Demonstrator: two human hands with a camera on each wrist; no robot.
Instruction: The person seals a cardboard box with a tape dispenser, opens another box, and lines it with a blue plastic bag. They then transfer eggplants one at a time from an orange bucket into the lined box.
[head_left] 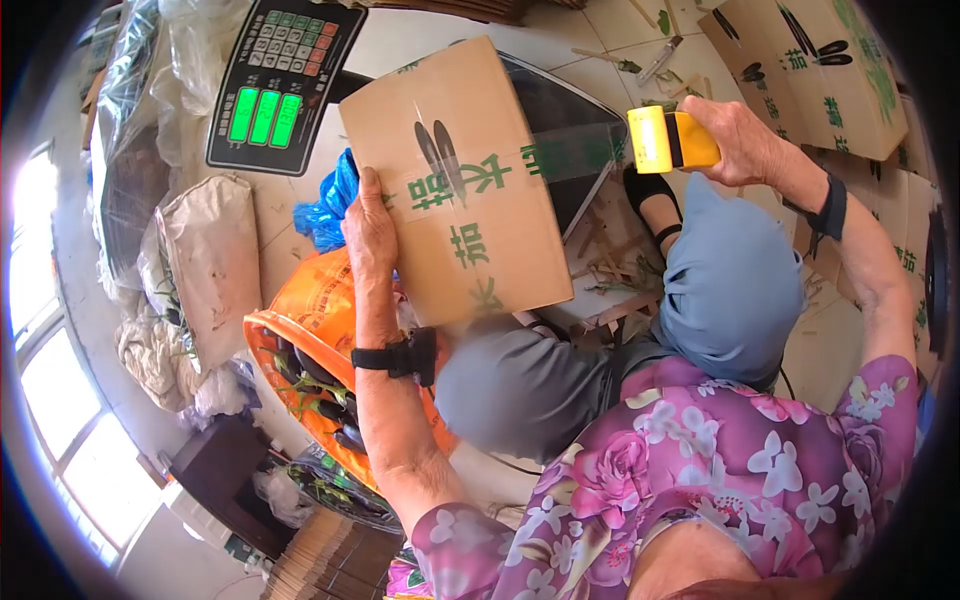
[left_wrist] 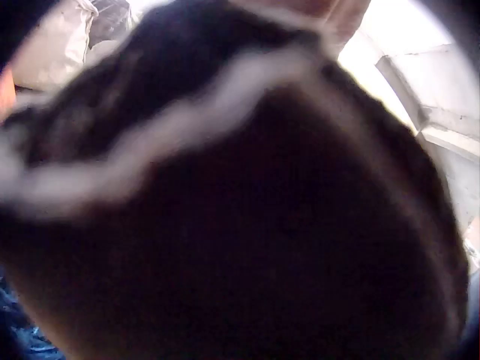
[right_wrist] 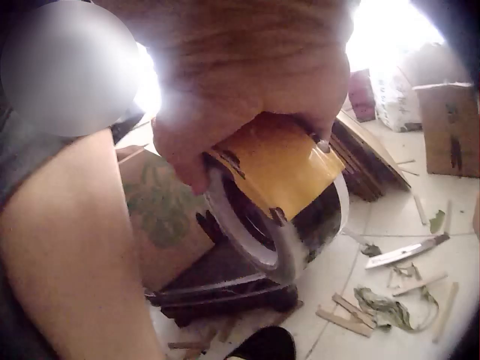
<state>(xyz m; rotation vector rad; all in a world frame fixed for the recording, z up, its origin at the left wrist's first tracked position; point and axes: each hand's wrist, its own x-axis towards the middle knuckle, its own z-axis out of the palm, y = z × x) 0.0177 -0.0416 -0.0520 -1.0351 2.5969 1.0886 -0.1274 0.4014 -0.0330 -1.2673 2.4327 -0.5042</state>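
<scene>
A brown cardboard box [head_left: 470, 190] with green print and dark eggplant drawings is tilted above the person's lap. The left hand [head_left: 370, 225] holds its left edge, thumb along the top face and the other fingers hidden. In the right hand [head_left: 735, 145] is a yellow tape dispenser [head_left: 665, 140], which the right wrist view shows carrying a roll of clear packing tape [right_wrist: 259, 240]. A strip of tape [head_left: 585, 142] stretches from the box's printed face to the dispenser. The left wrist view is mostly a dark blur.
Behind the box stands a scale with a lit green display [head_left: 265, 118]. An orange bag [head_left: 310, 310] of eggplants sits left of the knees, below a blue plastic bag [head_left: 335, 205]. More printed boxes [head_left: 815, 70] stand at right. A utility knife [right_wrist: 409, 251] lies among floor scraps.
</scene>
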